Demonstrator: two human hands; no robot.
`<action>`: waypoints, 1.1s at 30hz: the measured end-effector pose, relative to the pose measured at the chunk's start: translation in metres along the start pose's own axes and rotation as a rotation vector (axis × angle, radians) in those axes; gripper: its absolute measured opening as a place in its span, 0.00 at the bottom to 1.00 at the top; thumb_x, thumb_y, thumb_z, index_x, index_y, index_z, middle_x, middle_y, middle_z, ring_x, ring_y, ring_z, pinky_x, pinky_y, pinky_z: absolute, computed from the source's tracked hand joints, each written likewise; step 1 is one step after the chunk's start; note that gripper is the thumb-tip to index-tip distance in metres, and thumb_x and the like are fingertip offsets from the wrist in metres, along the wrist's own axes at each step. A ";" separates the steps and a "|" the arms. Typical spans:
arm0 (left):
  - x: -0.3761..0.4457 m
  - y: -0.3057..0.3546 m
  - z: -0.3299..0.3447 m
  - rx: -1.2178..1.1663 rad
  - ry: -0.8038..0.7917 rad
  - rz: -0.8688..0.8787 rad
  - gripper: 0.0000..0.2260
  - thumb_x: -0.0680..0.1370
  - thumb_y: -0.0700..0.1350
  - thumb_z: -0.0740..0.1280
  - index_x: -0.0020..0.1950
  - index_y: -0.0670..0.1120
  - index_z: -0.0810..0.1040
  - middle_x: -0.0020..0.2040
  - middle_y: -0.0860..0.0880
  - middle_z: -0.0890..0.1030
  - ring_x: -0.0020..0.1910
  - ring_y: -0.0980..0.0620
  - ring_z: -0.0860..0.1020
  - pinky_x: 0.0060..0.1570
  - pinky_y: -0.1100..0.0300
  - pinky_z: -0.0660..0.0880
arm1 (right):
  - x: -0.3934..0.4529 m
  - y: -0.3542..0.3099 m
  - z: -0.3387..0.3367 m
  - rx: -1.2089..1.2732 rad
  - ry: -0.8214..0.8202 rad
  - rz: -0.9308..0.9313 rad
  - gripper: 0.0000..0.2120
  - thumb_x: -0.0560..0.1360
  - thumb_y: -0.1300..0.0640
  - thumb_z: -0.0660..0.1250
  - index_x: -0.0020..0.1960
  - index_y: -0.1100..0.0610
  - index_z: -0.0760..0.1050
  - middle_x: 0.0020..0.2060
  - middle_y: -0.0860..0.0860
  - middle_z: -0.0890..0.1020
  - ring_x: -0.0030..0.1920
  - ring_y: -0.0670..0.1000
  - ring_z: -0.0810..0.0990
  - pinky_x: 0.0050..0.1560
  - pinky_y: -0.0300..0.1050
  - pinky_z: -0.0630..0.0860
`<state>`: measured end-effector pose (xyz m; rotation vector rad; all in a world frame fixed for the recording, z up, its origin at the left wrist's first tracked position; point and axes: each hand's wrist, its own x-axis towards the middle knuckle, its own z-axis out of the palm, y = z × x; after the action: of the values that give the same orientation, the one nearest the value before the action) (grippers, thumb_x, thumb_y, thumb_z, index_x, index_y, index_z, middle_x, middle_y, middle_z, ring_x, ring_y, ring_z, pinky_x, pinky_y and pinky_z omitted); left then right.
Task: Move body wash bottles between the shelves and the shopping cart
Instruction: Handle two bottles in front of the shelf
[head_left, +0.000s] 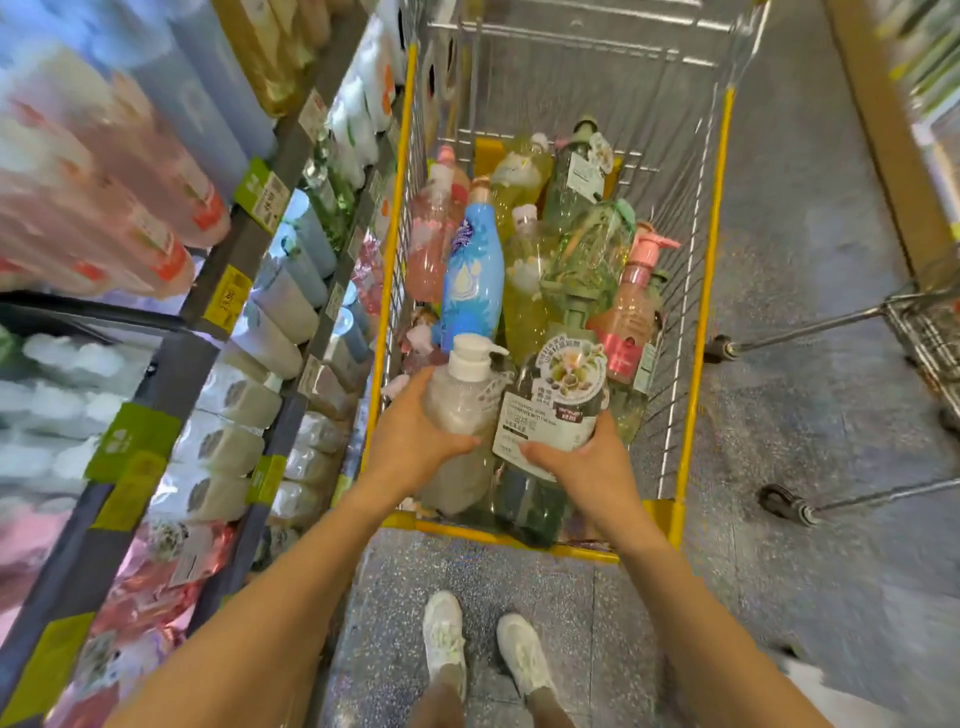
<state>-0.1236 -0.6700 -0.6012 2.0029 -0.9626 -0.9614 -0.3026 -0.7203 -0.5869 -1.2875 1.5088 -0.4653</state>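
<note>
A yellow-railed wire shopping cart (691, 395) stands in front of me, holding several body wash bottles, among them a blue bottle (475, 270), yellow ones and pink ones. My left hand (410, 436) grips a grey translucent pump bottle (462, 410) with a white pump, at the cart's near end. My right hand (587, 462) grips a dark green bottle (550, 415) with a white label, right beside the grey one. Both bottles sit just above the cart's near rim.
Shelves (218, 291) packed with bottles and yellow price tags run along my left, close against the cart. A second cart's frame and wheels (779, 501) stand on the grey floor to the right. My white shoes (483, 654) are just behind the cart.
</note>
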 end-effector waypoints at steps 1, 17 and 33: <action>-0.006 0.008 -0.012 -0.028 0.021 0.002 0.39 0.60 0.46 0.80 0.68 0.52 0.68 0.55 0.57 0.75 0.55 0.57 0.73 0.49 0.64 0.69 | -0.003 -0.011 -0.005 0.010 -0.030 -0.037 0.28 0.62 0.58 0.79 0.56 0.51 0.69 0.51 0.47 0.81 0.51 0.47 0.80 0.54 0.46 0.76; -0.268 0.103 -0.177 -0.386 0.715 0.162 0.38 0.53 0.48 0.78 0.60 0.55 0.69 0.57 0.50 0.78 0.53 0.52 0.78 0.46 0.64 0.76 | -0.165 -0.200 -0.015 0.039 -0.934 -0.743 0.25 0.61 0.70 0.78 0.52 0.55 0.73 0.43 0.44 0.82 0.38 0.37 0.82 0.37 0.30 0.76; -0.531 0.079 -0.122 -0.571 1.070 0.188 0.50 0.43 0.58 0.83 0.61 0.47 0.71 0.48 0.48 0.85 0.45 0.52 0.83 0.39 0.60 0.79 | -0.351 -0.131 0.008 0.001 -1.547 -0.780 0.35 0.49 0.54 0.76 0.55 0.60 0.72 0.42 0.46 0.86 0.45 0.47 0.85 0.42 0.38 0.79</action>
<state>-0.2839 -0.2296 -0.3121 1.5332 -0.2125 0.0366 -0.2785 -0.4529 -0.3246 -1.5509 -0.2959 0.1339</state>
